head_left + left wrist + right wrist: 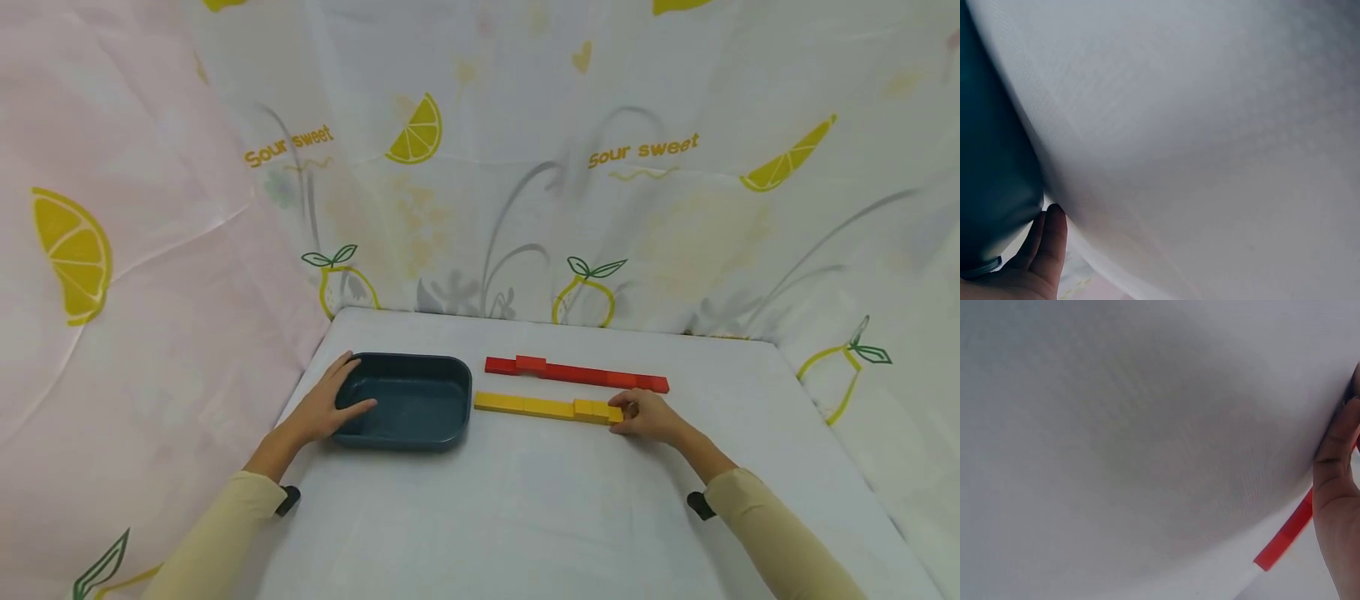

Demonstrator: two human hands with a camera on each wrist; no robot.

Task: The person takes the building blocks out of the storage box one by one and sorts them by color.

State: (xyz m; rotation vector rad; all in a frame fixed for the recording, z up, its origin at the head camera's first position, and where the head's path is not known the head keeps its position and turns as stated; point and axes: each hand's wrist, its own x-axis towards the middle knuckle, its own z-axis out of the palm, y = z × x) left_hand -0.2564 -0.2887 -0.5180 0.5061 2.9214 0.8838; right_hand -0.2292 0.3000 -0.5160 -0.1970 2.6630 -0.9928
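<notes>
A dark teal rectangular tray (405, 442) stands on the left of the white table. My left hand (318, 408) holds its left side, thumb over the rim and fingers along the outer wall. The left wrist view shows the fingers (1050, 247) beside the tray wall (991, 150). Right of the tray lies a row of yellow blocks (525, 406), a raised part near its right end. My right hand (648, 417) pinches the yellow block at that end between thumb and fingers. In the right wrist view the block is hidden behind the hand (1338, 481).
Behind the yellow row lies a row of red blocks (577, 373), with one red block (531, 364) raised on it near the left. White cloth covers the table (487, 517). Lemon-printed curtains (487, 208) rise at the back and both sides.
</notes>
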